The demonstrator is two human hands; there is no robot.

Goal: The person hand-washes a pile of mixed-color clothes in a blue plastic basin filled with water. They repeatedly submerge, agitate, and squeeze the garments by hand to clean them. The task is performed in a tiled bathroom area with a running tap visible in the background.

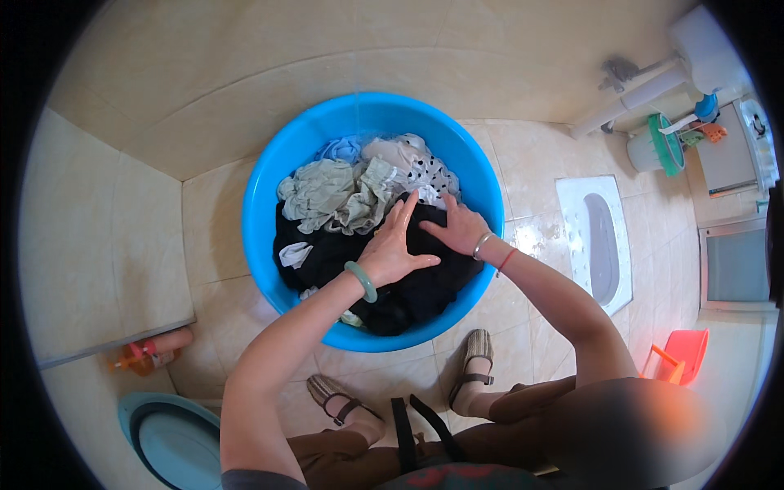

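A large round blue tub [263, 167] stands on the floor in front of me, heaped with laundry. Black cloth [425, 282] fills its near part. Grey-green crumpled cloth [314, 192] lies at the left, with white polka-dot fabric [433, 173] at the far right and light blue cloth [341, 149] at the back. My left hand [392, 249], with a green bangle at its wrist, is over the black cloth, fingers stretched and thumb apart. Close by on the right, my right hand [459, 227] wears a silver bracelet; its fingers are spread at the black cloth. Neither hand grips anything.
A squat toilet [600, 241] is set in the tiled floor at the right. Beyond it stand a white bin [645, 151] with a green rim and a pipe. A red dustpan [684, 355], bottles [155, 351] and a grey-blue basin [126, 408] are nearer me.
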